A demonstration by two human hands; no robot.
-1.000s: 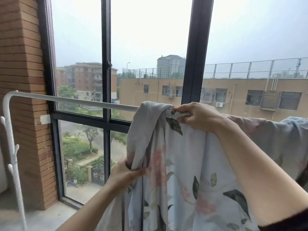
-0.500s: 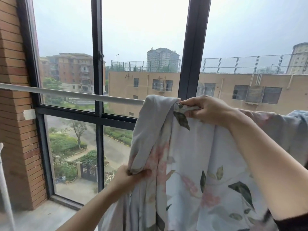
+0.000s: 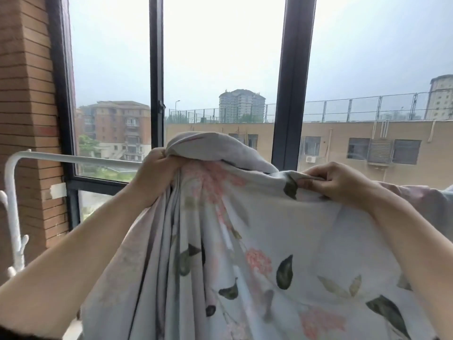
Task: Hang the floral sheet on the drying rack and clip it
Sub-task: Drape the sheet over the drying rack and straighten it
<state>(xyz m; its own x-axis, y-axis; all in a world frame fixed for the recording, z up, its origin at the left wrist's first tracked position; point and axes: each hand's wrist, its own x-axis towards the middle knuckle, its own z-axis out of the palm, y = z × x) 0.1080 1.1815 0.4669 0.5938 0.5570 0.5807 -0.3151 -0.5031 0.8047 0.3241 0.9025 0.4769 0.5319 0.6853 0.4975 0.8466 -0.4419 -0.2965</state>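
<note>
The floral sheet (image 3: 264,241), pale grey with pink flowers and dark leaves, hangs in front of me and fills the lower middle of the view. My left hand (image 3: 157,168) grips a bunched fold of it at about the height of the drying rack's white top bar (image 3: 81,158). My right hand (image 3: 340,181) pinches the sheet's upper edge further right. Between the two hands the cloth hides the bar. No clip is visible.
The rack's white upright (image 3: 12,217) with small pegs stands at the far left beside a brick wall (image 3: 27,119). Right behind the rack are a black-framed window (image 3: 290,94) and its panes. More fabric (image 3: 426,202) lies over the rack at the right edge.
My left hand has risen from low on the hanging sheet to bar height, lifting a bunch of cloth with it. My right hand keeps its pinch on the top edge. The view shifted.
</note>
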